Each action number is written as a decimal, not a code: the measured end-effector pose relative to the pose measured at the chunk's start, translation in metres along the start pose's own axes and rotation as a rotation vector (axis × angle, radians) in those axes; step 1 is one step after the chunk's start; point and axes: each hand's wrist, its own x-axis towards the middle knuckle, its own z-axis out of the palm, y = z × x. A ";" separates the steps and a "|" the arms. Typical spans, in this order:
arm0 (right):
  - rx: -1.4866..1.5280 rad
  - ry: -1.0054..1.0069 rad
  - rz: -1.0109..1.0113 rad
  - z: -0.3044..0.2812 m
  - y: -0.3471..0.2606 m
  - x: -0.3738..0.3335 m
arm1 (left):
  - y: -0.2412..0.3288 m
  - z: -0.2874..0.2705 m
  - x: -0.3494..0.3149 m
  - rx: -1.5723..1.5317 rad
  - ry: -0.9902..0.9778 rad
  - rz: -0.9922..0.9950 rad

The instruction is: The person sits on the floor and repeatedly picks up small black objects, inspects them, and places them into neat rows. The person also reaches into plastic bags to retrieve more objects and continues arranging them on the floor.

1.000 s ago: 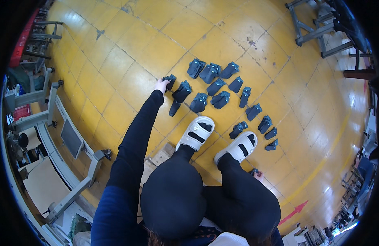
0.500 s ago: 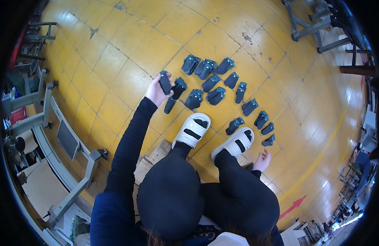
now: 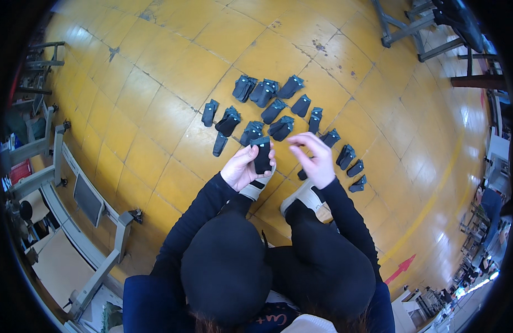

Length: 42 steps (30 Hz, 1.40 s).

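In front of my feet, my left hand [image 3: 241, 168] grips a small folded dark sock bundle [image 3: 262, 157] with a dark green top end, thumb on its face. My right hand [image 3: 316, 161] is raised just to the right of it, thumb and fingers apart, with nothing seen between them. On the yellow tiled floor ahead lie several similar bundles in loose rows. A single sock bundle [image 3: 209, 113] lies at the far left, beside a thicker stack [image 3: 228, 122]. Another bundle beneath my right hand is partly hidden.
My white sandals [image 3: 303, 198] stand close behind the bundles. Metal-framed furniture [image 3: 120, 236] with wheels lines the left side. Grey metal legs [image 3: 420, 41] stand at the far right. A red arrow [image 3: 401, 269] marks the floor at lower right.
My left hand has left one bundle on the floor at the far left and come back nearer, now holding another. My right hand has risen from beside my right foot towards it.
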 end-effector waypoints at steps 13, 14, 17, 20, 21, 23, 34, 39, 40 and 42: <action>-0.209 0.112 0.002 0.038 0.010 -0.011 | -0.025 -0.017 0.009 0.201 0.265 -0.052; -0.283 0.115 -0.056 0.038 0.010 -0.011 | -0.027 -0.018 0.010 0.199 0.280 -0.050; -0.156 0.049 -0.112 0.038 0.009 -0.007 | -0.025 -0.014 0.011 0.119 0.267 -0.030; -0.140 -0.081 -0.200 0.035 0.004 -0.005 | -0.023 -0.021 0.011 -0.070 0.213 -0.040; -0.130 -0.141 -0.239 0.034 0.009 -0.005 | -0.021 -0.023 0.010 -0.094 0.277 -0.039; 0.017 -0.127 -0.113 0.036 0.009 -0.009 | -0.017 -0.025 0.010 -0.021 0.326 -0.007; 0.555 0.173 0.355 0.034 0.040 -0.015 | -0.010 -0.024 0.009 0.160 0.347 0.126; 0.524 0.088 0.445 0.042 0.048 -0.018 | -0.020 -0.032 0.012 0.319 0.381 0.117; 0.518 0.057 0.459 0.044 0.048 -0.017 | -0.021 -0.042 0.015 0.342 0.429 0.170; 0.471 0.050 0.450 0.045 0.045 -0.017 | -0.020 -0.066 0.024 0.392 0.523 0.277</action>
